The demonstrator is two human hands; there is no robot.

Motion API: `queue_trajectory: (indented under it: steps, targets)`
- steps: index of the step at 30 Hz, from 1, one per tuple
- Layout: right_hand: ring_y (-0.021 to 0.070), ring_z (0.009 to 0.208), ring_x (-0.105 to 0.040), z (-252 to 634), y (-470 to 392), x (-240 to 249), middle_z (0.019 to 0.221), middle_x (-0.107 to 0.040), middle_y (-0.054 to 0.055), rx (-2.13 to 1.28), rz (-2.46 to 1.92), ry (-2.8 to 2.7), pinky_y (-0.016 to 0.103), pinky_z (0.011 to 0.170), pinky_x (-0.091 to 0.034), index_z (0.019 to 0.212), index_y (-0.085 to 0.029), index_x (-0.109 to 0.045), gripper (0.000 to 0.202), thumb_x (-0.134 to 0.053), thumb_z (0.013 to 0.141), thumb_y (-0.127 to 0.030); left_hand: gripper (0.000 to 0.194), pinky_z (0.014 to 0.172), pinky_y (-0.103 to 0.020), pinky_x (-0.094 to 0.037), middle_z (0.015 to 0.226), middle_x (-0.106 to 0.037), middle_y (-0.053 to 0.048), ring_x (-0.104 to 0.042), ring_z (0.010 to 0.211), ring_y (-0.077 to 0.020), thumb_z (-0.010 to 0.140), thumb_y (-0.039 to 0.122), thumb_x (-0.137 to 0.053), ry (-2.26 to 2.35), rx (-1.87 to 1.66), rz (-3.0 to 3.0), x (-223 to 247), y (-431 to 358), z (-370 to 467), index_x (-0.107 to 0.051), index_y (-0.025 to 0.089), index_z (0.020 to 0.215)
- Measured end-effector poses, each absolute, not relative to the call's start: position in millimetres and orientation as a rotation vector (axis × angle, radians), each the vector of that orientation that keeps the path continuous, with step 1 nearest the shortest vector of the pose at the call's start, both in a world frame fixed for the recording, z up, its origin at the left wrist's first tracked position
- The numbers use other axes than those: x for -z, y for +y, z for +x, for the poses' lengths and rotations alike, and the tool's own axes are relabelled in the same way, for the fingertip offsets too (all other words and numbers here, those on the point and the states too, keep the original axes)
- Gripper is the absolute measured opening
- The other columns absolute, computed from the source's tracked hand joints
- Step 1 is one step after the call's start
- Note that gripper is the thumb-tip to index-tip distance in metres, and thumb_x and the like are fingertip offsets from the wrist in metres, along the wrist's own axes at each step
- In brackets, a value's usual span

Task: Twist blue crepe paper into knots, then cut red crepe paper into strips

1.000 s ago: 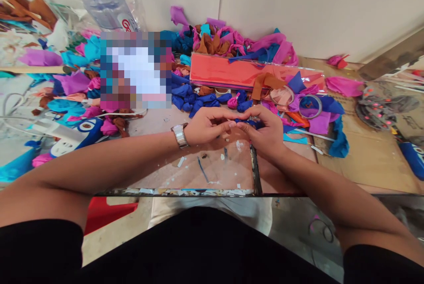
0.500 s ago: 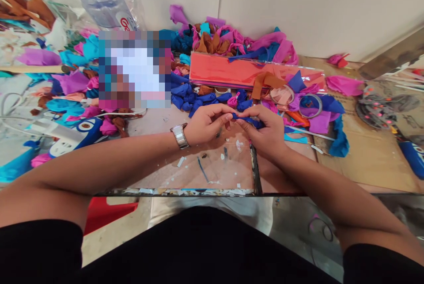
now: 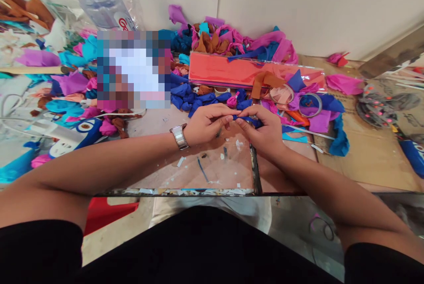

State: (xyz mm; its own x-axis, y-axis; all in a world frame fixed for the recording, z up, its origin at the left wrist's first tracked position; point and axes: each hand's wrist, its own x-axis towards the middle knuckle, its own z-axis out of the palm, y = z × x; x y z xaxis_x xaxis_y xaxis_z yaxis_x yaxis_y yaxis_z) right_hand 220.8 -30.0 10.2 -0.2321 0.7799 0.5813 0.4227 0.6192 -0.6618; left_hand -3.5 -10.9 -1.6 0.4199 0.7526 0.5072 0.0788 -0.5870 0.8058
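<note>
Between my two hands is a small strip of dark blue crepe-like material, partly covered by my fingers. My left hand, with a metal watch at the wrist, pinches the strip's left end between thumb and forefinger. My right hand is closed round the rest of it, its thumb and fingertips meeting those of the left. Just beyond my hands lies a row of knotted dark blue pieces, with a pink knotted piece among them.
Behind lies a flat plastic pack of red sheets. Tape rolls rest on coloured scraps to the right, near cardboard. At left are a water bottle, a power strip and cables. The table's front edge runs before me.
My fingertips have shifted slightly on the blue strip, the left forefinger now lying closer against the right fingertips. Both hands stay in the same place.
</note>
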Motion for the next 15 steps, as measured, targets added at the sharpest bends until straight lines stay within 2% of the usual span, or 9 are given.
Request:
queue_trajectory:
  steps: [4, 11, 15]
  targets:
    - [0.0204, 0.086, -0.073, 220.1, -29.4, -9.1, 0.091, -0.079, 0.002, -0.453, -0.957, -1.862, 0.037, 0.082, -0.058, 0.094, -0.024, -0.075, 0.011, -0.081, 0.094, -0.034, 0.033, 0.081, -0.026, -0.062, 0.112, -0.081, -0.01, -0.076, 0.089, -0.0145, 0.104, 0.047, -0.065, 0.712, -1.209, 1.951, 3.5, -9.0, -2.8, -0.084, 0.023, 0.119]
    - [0.0193, 0.083, -0.074, 218.7, -29.9, -10.5, 0.091, -0.08, 0.001, -0.449, -0.944, -1.869, 0.035, 0.079, -0.058, 0.095, -0.024, -0.076, 0.01, -0.082, 0.094, -0.032, 0.038, 0.063, -0.021, -0.056, 0.086, -0.081, -0.007, -0.071, 0.065, -0.0107, 0.094, 0.051, -0.079, 0.803, -1.14, 1.626, -3.3, -15.1, 0.4, -0.081, 0.015, 0.104]
    - [0.0199, 0.086, -0.075, 218.8, -30.6, -10.9, 0.094, -0.081, 0.002, -0.464, -0.961, -1.863, 0.036, 0.083, -0.059, 0.095, -0.024, -0.075, 0.008, -0.081, 0.094, -0.03, 0.033, 0.068, -0.023, -0.058, 0.091, -0.083, -0.007, -0.073, 0.071, -0.0123, 0.096, 0.047, -0.077, 0.845, -1.14, 1.701, -5.4, -17.0, -1.1, -0.084, 0.017, 0.107]
